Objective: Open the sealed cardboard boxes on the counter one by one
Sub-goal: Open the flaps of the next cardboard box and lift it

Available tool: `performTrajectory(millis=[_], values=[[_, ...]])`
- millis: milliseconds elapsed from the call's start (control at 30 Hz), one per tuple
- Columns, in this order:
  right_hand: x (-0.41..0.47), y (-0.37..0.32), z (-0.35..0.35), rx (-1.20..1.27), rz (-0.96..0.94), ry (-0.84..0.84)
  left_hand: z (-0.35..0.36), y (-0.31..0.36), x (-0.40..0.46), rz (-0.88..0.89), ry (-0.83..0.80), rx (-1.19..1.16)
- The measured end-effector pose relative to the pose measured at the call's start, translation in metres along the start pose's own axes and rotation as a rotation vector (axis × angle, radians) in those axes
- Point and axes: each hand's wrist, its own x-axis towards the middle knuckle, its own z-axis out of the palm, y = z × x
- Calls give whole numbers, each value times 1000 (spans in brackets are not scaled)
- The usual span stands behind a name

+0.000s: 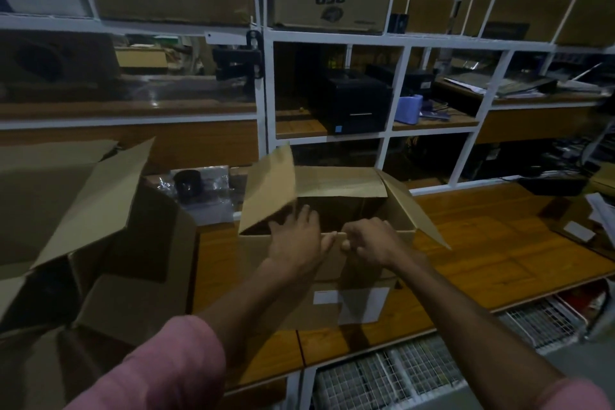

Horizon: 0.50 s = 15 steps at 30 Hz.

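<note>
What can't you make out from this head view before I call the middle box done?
- Inside of the middle box: dark, contents unreadable.
- Near flap: hidden under the left hand and right hand.
- Left flap: motion-blurred at its lower edge.
- Open box on the left: cut off by the frame edge.
- White label: print too dim to read.

Lighting: dim, warm-brown cast overall. Glare: faint sheen on the glossy orange-brown wooden counter [499, 243]. Shadows: the open brown cardboard box [332, 270] is black inside. Focus: soft throughout, grainy. Distortion: the white metal shelf frame [263, 83] bows toward the edges.
</note>
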Motion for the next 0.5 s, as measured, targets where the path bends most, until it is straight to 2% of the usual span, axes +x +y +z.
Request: performTrajectory(millis=[133,333,433,500], values=[[5,3,-7,20,27,-73,-3,-30,4,-118,75,68],[18,0,-15,-29,61,-199,-10,-71,11,-459,139,-267],[20,-3,-11,-117,26,-192,-5,-89,10,-544,175,-452],[16,-6,-8,-155,-29,-144,-3,-91,8,-561,202,-487]])
